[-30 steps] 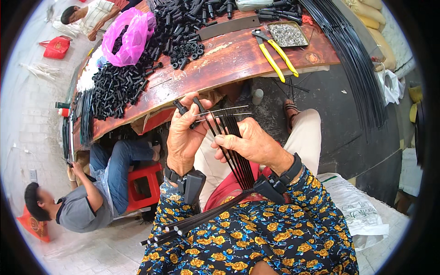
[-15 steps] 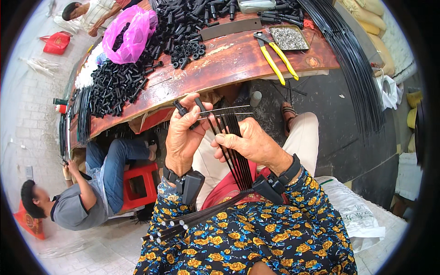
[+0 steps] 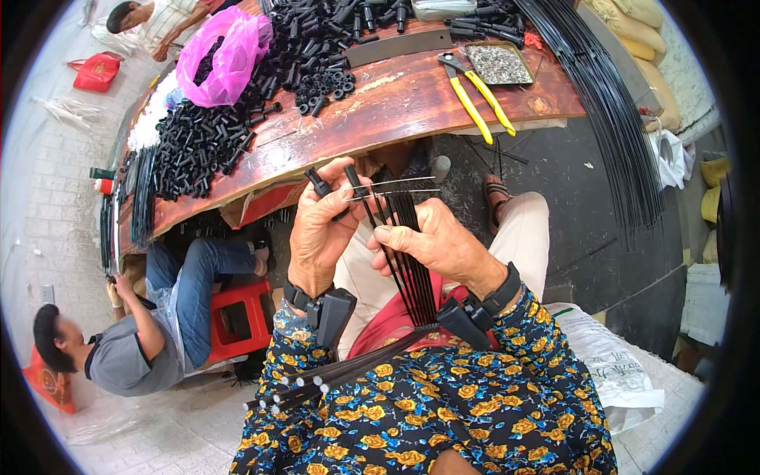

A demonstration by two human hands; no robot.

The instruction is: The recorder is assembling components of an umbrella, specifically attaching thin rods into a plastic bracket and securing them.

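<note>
My left hand [image 3: 318, 229] is closed on small black tubular plastic fittings [image 3: 320, 184], pinched between thumb and fingers. Another black tubular piece [image 3: 353, 176] stands up at its fingertips, on top of a dark rod. Two thin pale wires [image 3: 402, 182] stretch from these fingertips to the right. My right hand [image 3: 443, 241] grips a fanned bundle of thin black rods [image 3: 412, 289], its thumb across them. The rods slant down to my lap. Thicker black rods with pale round ends [image 3: 317, 381] lie across my lap at lower left.
A reddish wooden table [image 3: 427, 111] carries heaped black fittings [image 3: 202, 146], a pink plastic bag [image 3: 222, 59], yellow-handled pliers [image 3: 479, 99] and a tray of small metal parts [image 3: 499, 63]. Long black rods [image 3: 602, 111] overhang its right end. One co-worker [image 3: 142, 348] sits at left, another [image 3: 158, 24] farther back.
Both hands have shifted only slightly. The fittings in my left hand have tilted a little, and the upright black piece sits slightly farther right. My right hand keeps its grip on the rods.
</note>
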